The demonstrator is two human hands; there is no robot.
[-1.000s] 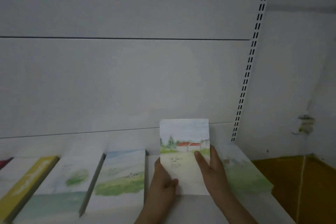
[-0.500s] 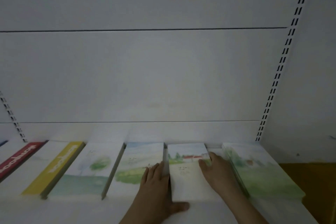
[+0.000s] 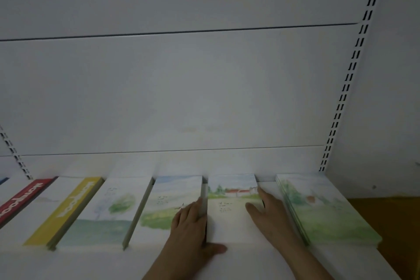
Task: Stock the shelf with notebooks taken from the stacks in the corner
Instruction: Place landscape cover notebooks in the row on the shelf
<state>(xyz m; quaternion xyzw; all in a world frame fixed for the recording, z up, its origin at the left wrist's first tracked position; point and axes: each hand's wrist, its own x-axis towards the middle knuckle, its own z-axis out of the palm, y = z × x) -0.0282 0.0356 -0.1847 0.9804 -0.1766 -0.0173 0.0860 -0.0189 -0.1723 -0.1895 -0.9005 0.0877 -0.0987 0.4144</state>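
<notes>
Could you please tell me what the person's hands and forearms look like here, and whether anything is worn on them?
Both the left hand and right hand are bare: no gloves, rings, watch or bracelet show. Both forearms are bare to the frame's bottom edge; no sleeve shows.

Red-roofed landscape notebook flat on the white shelf, between two green watercolour notebook stacks

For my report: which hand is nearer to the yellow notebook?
Left. The left hand lies between the two middle notebooks, closer to the yellow notebook; the right hand rests farther right.
</notes>
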